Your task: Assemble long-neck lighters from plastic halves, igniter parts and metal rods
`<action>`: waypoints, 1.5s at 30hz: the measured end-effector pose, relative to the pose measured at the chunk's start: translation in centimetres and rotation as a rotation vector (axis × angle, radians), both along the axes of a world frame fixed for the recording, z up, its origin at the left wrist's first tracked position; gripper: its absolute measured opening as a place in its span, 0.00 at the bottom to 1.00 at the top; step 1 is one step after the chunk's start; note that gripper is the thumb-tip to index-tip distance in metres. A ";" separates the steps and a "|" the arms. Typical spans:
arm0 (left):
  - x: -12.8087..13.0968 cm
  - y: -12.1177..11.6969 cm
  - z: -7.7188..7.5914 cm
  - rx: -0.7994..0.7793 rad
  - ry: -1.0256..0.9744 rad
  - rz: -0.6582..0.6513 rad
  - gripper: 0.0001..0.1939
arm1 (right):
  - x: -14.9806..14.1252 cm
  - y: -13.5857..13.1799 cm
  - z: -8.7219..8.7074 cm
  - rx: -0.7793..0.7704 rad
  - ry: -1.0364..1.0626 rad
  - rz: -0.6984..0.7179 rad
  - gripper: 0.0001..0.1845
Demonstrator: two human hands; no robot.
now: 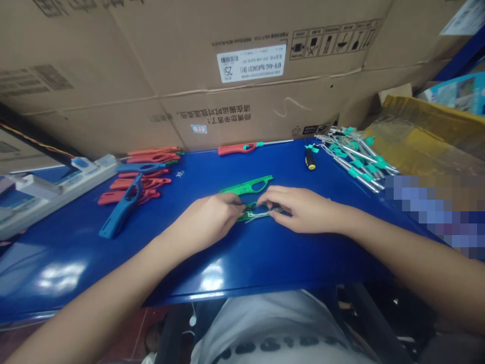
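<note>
My left hand and my right hand meet at the middle of the blue metal table. Their fingers pinch a green plastic lighter shell with thin metal wires on it, and the fingers hide part of it. Just beyond my fingertips lies a second green lighter shell. To the left are a blue lighter shell and a pile of red lighter shells. At the far edge lies a red utility lighter with a metal nozzle.
A yellow-and-black screwdriver and a bundle of metal lighter tubes with teal fittings lie at the back right. A white power strip runs along the left. Cardboard boxes wall off the far side, and a blurred patch covers the right.
</note>
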State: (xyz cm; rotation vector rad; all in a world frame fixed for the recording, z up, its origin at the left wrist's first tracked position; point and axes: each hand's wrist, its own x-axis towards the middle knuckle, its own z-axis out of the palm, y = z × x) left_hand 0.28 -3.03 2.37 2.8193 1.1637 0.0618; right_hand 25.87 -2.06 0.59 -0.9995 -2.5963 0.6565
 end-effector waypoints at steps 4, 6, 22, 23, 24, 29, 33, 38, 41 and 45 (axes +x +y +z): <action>-0.6 -0.7 0.5 0.031 0.082 -0.019 0.18 | -0.2 -0.1 0.1 0.014 -0.024 0.003 0.16; -1.0 -0.8 0.6 0.029 0.077 -0.046 0.20 | -0.2 -0.2 0.1 0.022 -0.041 -0.002 0.15; 0.8 0.5 -1.7 -0.183 -0.368 -0.043 0.18 | -0.4 0.4 -0.7 0.108 -0.083 -0.144 0.07; 0.9 0.5 -1.8 -0.189 -0.381 -0.049 0.18 | -0.3 0.5 -0.8 0.119 -0.081 -0.132 0.07; 0.9 0.6 -1.9 -0.194 -0.390 -0.053 0.17 | -0.3 0.6 -0.8 0.132 -0.077 -0.120 0.07; 0.7 0.8 -2.2 -0.213 -0.402 -0.090 0.17 | -0.2 0.8 -0.9 0.163 -0.076 -0.079 0.08; 0.7 0.4 -2.2 -0.152 -0.324 -0.139 0.17 | 0.1 0.7 -0.3 0.107 -0.009 -0.059 0.08; 1.0 -0.5 -1.6 -0.086 -0.161 -0.113 0.18 | 0.8 0.4 0.8 0.088 0.001 0.079 0.07; 1.0 -0.6 -1.4 -0.087 -0.128 -0.101 0.18 | 1.0 0.4 0.7 0.077 -0.072 0.148 0.05; 0.8 -0.3 -1.4 -0.090 -0.163 -0.120 0.17 | 0.8 0.6 0.6 -0.006 -0.005 0.136 0.03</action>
